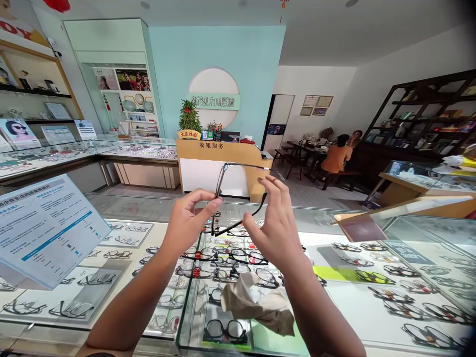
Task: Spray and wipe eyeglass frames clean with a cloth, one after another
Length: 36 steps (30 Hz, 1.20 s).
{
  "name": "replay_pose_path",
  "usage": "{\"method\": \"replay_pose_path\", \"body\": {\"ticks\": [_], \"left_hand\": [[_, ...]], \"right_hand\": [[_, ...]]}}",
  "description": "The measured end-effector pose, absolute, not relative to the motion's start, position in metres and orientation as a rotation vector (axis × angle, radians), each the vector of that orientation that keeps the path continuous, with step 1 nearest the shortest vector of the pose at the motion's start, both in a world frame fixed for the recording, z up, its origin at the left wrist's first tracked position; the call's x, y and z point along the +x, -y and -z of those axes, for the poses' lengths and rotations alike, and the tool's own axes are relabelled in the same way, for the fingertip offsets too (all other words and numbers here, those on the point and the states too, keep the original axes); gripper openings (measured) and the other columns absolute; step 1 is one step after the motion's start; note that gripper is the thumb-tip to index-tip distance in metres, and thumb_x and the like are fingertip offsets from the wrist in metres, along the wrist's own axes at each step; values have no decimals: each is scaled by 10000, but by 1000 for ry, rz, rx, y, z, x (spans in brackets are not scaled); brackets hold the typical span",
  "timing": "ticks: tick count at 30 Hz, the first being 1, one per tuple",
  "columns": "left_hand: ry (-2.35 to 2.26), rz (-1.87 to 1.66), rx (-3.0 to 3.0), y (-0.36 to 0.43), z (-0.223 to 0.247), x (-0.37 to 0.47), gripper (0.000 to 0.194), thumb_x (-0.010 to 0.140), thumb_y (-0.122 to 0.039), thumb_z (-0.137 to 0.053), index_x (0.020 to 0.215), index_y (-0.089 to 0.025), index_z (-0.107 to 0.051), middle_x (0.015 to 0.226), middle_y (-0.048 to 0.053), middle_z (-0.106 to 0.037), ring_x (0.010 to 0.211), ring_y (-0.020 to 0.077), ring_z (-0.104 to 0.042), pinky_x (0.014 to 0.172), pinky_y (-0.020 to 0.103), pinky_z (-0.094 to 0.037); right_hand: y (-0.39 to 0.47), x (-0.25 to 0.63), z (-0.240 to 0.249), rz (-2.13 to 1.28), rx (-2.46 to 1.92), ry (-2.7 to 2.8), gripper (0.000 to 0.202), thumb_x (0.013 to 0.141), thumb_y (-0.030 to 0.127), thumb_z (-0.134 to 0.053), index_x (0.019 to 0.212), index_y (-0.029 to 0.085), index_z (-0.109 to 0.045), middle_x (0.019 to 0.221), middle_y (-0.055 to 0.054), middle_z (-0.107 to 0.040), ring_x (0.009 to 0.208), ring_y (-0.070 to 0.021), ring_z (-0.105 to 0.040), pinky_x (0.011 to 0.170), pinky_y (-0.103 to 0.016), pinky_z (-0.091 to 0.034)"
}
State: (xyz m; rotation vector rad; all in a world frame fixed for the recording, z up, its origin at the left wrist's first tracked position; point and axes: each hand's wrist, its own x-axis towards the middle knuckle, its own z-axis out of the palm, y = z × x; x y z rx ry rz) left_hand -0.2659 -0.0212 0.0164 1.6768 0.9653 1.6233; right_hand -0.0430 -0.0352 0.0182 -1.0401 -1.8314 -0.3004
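Observation:
A pair of dark-framed eyeglasses (222,179) is held up over the glass counter, its front turned to the left and both temples unfolded to the right. My left hand (189,218) pinches the front of the frame between thumb and fingers. Beside the temples is my right hand (277,223), thumb and fingers apart, close to the temple ends; whether it touches them is unclear. Below the hands a crumpled beige cloth (256,302) lies on the counter top.
Under the glass display counter (186,317) sit rows of spectacle frames (226,329). A printed sign (52,233) stands at left, and a tilted tray-like panel (372,225) at right. Beyond are a wooden cashier desk (219,148) and seated people (336,153) at a table.

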Motion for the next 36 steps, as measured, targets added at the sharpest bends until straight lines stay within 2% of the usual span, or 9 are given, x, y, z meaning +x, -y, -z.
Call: {"method": "replay_pose_path", "body": {"ticks": [7,11,14,16,20,26,31,33,36], "left_hand": [[-868,-1800,1527,18,-19,-266,414,865,-604,-906,933,-210,-797,1026,73,-831,1001,241,-754,876,334,-627],[-825,-1794,1589,17,-18,-266,334,920,-539,-878,952,-215,-804,1058,83,-825,1066,247,-768,918,347,-636],[-798,-1753,1699,16,-15,-263,257,934,-464,-877,910,-218,-807,1211,110,-797,1208,264,-751,906,323,-635],[-775,-1731,1733,16,-13,-259,242,923,-443,-889,886,-219,-805,1329,126,-767,1315,286,-721,914,321,-643],[-749,-1658,1748,18,-9,-251,223,927,-444,-887,899,-231,-827,1413,132,-744,1316,281,-734,921,327,-660],[-711,-1721,1820,29,-11,-247,228,966,-467,-851,945,-241,-868,1298,128,-807,1266,273,-760,906,333,-653],[-751,-1933,1936,32,-7,-257,220,1051,-440,-742,1020,-234,-809,1282,116,-815,1265,263,-745,1102,419,-586],[-786,-2073,1843,20,2,-270,211,1055,-438,-723,1018,-230,-724,1185,94,-817,1182,242,-752,1060,402,-589],[-1060,-2234,1672,-11,28,-300,271,1066,-476,-640,953,-230,-624,949,57,-749,947,203,-723,926,348,-583]], "right_hand": [[38,-41,-19,228,-1150,2010,550,971,226,-585,1512,217,-489,1600,-233,-525,1550,-430,-493,1219,-671,-453],[43,-41,-23,107,-1150,2106,515,994,220,-571,1506,191,-526,1625,-235,-517,1517,-424,-524,1231,-681,-447],[47,-43,-23,-27,-1067,2112,515,1050,314,-609,1546,217,-510,1656,-200,-527,1549,-394,-513,1264,-647,-447],[47,-47,-21,-143,-1000,2122,576,1075,419,-646,1597,257,-465,1653,-167,-559,1550,-366,-536,1243,-607,-497],[42,-57,-13,-251,-914,2147,583,1094,496,-653,1591,244,-481,1638,-178,-594,1532,-369,-574,1198,-594,-554],[44,-65,-11,-228,-769,2099,340,1136,407,-603,1406,200,-585,1368,-167,-729,1283,-330,-705,1079,-522,-617],[56,-62,-16,-251,-816,2147,372,1158,389,-547,1492,227,-544,1447,-171,-694,1335,-342,-691,1088,-537,-614],[56,-62,-17,-260,-834,2176,369,1164,411,-518,1480,226,-565,1451,-175,-693,1332,-350,-699,1078,-542,-616],[48,-60,-13,-270,-899,2169,392,1167,438,-472,1472,222,-589,1522,-181,-660,1333,-364,-702,1077,-554,-610]]}}
